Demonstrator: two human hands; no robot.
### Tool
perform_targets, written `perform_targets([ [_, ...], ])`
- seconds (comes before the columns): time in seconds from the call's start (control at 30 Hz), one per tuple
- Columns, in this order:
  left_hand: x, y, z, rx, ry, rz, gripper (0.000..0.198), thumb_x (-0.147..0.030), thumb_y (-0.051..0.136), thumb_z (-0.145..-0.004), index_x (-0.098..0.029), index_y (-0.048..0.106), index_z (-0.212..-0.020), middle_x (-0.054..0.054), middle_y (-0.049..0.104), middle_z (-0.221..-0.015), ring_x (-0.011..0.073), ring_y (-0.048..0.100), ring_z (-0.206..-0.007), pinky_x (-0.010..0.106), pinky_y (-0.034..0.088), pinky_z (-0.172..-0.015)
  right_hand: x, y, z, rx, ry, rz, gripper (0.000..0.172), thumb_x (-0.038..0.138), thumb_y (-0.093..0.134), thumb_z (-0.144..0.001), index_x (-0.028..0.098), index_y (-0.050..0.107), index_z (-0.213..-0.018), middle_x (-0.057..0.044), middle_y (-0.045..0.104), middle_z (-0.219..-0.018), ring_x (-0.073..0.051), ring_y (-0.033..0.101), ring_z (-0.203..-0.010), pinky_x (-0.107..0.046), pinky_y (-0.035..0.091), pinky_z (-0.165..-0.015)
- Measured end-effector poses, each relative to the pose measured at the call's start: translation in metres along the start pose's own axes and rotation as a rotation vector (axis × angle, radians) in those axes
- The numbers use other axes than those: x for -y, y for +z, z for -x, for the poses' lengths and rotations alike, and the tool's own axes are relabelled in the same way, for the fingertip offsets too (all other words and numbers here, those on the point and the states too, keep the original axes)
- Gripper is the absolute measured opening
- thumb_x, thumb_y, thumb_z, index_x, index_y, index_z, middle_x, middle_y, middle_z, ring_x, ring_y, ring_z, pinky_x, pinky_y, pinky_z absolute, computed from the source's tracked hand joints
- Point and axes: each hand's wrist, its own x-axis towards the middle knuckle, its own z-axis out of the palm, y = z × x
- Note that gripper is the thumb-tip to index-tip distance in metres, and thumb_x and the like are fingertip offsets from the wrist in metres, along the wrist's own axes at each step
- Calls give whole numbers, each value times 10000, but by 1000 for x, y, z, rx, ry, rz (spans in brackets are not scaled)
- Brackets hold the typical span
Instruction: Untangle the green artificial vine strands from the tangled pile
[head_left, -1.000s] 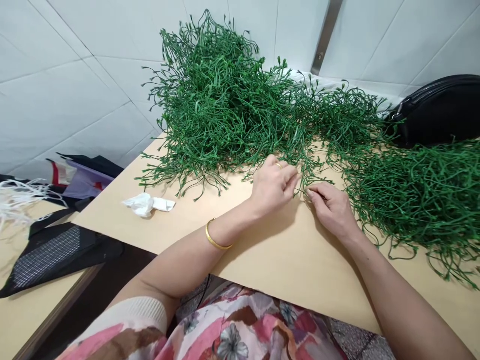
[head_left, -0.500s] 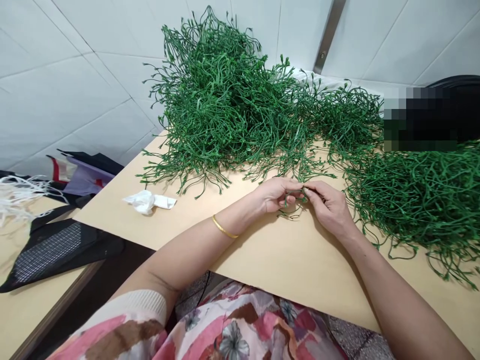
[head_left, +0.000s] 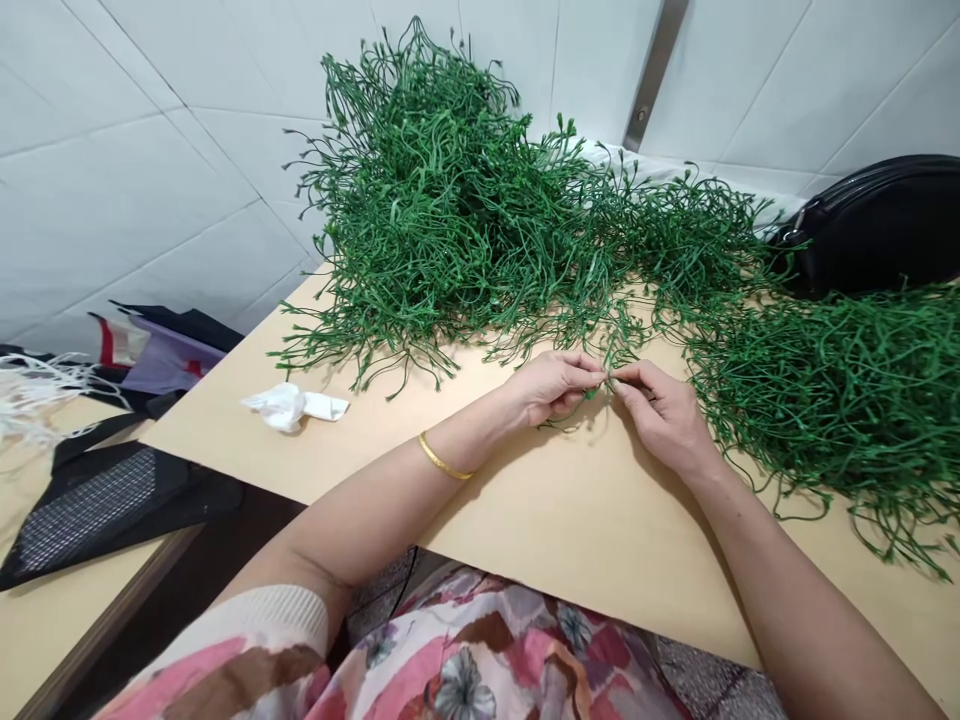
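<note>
My left hand (head_left: 551, 387) and my right hand (head_left: 664, 415) meet fingertip to fingertip over the tan table (head_left: 570, 520). Both pinch one small green plastic sprig (head_left: 592, 392), whose thin stems hang below my left fingers. A gold bangle sits on my left wrist. Just behind my hands rises a big heap of green plastic stems (head_left: 450, 210). A second, flatter pile of the same green stems (head_left: 840, 390) lies to the right of my right hand.
A crumpled white tissue (head_left: 294, 407) lies near the table's left corner. A black bag (head_left: 877, 225) stands at the back right against the tiled wall. To the left, a lower table holds a black mesh piece (head_left: 97, 505) and white strands (head_left: 37, 385).
My left hand has come off the edge of the big heap with a sprig and turned palm inward. My right hand has closed in on the same sprig.
</note>
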Motion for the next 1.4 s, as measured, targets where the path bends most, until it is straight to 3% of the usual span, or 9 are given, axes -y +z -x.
perform_targets([
  [0.17, 0, 0, -1, 42, -46, -24, 127, -39, 552, -684, -131, 475, -644, 5, 574, -557, 1, 311, -313, 136, 138, -325, -2, 1, -1, 26, -19, 66, 182, 246, 464, -816, 170, 626, -846, -10, 619, -660, -119, 516, -580, -245, 383, -606],
  [0.3, -2, 1, -3, -8, -79, 32, 138, 6, 511, -634, -129, 493, -658, -13, 528, -509, 32, 404, -349, 140, 264, -342, -1, 1, -1, 0, -57, 103, 177, 240, 456, -822, 175, 619, -842, -18, 622, -683, -134, 534, -617, -260, 387, -631],
  [0.37, -2, 1, -4, 11, -118, 66, 63, -89, 535, -690, -125, 507, -648, -18, 487, -487, 42, 410, -362, 155, 295, -351, 0, 0, -2, -2, -91, 112, 170, 236, 453, -827, 180, 614, -841, -23, 628, -714, -140, 544, -643, -264, 387, -642],
  [0.5, -3, 3, -2, 81, -90, 16, 285, -363, 607, -739, -149, 474, -607, -38, 411, -458, 50, 344, -349, 181, 243, -328, 3, 0, -2, 19, -126, 105, 156, 233, 448, -828, 186, 597, -831, -19, 620, -692, -140, 529, -618, -269, 382, -629],
  [0.6, 1, 7, -1, 28, -12, -91, 323, -290, 684, -686, -167, 405, -579, -60, 384, -449, 36, 306, -336, 178, 205, -330, 3, 2, -1, 14, -136, 139, 138, 236, 448, -829, 187, 575, -807, -30, 620, -717, -155, 530, -656, -290, 377, -676],
  [0.73, 9, 10, -4, -39, 73, -151, 304, -215, 626, -741, -163, 388, -559, -58, 386, -428, 32, 334, -338, 173, 225, -351, 4, 5, 0, 84, -159, 257, 152, 210, 400, -853, 183, 542, -803, -32, 614, -734, -157, 513, -661, -322, 341, -744],
  [1.0, 14, 8, -6, -60, 129, -171, 293, -211, 589, -770, -156, 401, -551, -52, 417, -426, 37, 372, -313, 175, 275, -346, 14, 2, 1, 131, -71, 288, 161, 265, 404, -867, 199, 548, -837, -8, 591, -639, -149, 479, -556, -265, 287, -578],
  [1.2, 13, 11, -8, -93, 117, -111, 338, -183, 603, -744, -165, 364, -506, -49, 405, -376, 53, 365, -292, 185, 273, -329, 14, 6, 2, 38, -272, 434, 196, 234, 385, -860, 190, 519, -723, -9, 512, -540, -142, 395, -489, -298, 295, -614],
  [1.4, 10, 11, -17, -196, 200, 24, 323, -177, 590, -760, -163, 368, -525, -63, 390, -392, 43, 363, -307, 177, 269, -351, 51, -3, 17, 132, -413, 70, 207, 232, 388, -865, 203, 478, -681, -13, 537, -606, -131, 455, -572, -272, 357, -606],
])
